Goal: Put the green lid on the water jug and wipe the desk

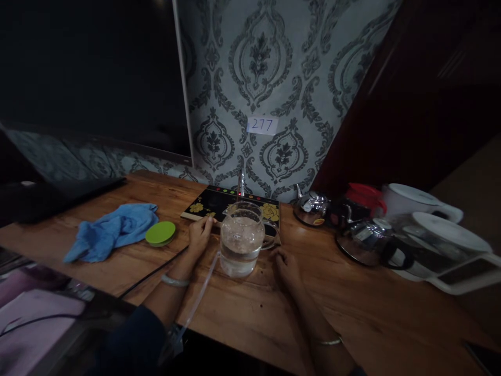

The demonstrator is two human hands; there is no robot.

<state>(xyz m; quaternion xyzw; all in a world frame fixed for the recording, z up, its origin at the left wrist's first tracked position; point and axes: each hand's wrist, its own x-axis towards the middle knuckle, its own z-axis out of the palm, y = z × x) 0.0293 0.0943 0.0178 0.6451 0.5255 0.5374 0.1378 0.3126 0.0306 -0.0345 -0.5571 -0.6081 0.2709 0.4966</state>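
**Jug on the table before the cooker, our hands to either side**

Our glass jug, partly filled with clear liquid, stands upright on the table, just near of the cooker, its handle turned right. We have a strip of wood between its base and the table's near edge; a clear tube crosses that strip on the left.

Our left hand has its fingers curled in at the cooker's near edge, toward the left; our right hand is half curled by the near right corner. We cannot tell whether either one grips. The two are well apart, with the jug between them.

To the left, past some wood, we see a green lid just beside a blue cloth. To the right, a wide stretch of wood separates our right hand from the near kettle; the far kettle sits closer to the cooker's right edge. Beyond the cooker's far edge, the wall closes off the space.
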